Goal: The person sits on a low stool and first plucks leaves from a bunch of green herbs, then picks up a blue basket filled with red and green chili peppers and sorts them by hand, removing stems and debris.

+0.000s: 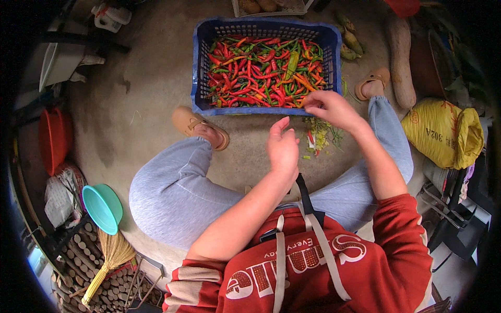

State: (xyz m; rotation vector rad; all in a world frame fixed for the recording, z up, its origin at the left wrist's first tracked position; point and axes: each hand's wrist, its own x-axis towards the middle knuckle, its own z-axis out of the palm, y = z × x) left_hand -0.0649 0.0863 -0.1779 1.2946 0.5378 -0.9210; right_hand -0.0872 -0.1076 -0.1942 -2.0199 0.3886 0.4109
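Observation:
A blue plastic crate (197, 105) filled with red, green and orange chili peppers (266, 74) stands on the floor between my feet. My right hand (330, 108) is at the crate's near right corner, its fingers bent close to the peppers; whether it holds one cannot be told. Lower and to the left, my left hand (282, 144) is raised in front of the crate with its fingers apart and nothing visible in them. Green stem scraps (323, 135) with a few red bits lie on the floor below my right hand.
Corn ears (352, 41) and a long pale gourd (401, 62) lie right of the crate, above a yellow sack (438, 133). At left are a turquoise basin (102, 209), a straw broom (111, 250), stacked firewood (78, 254) and a red basin (54, 141).

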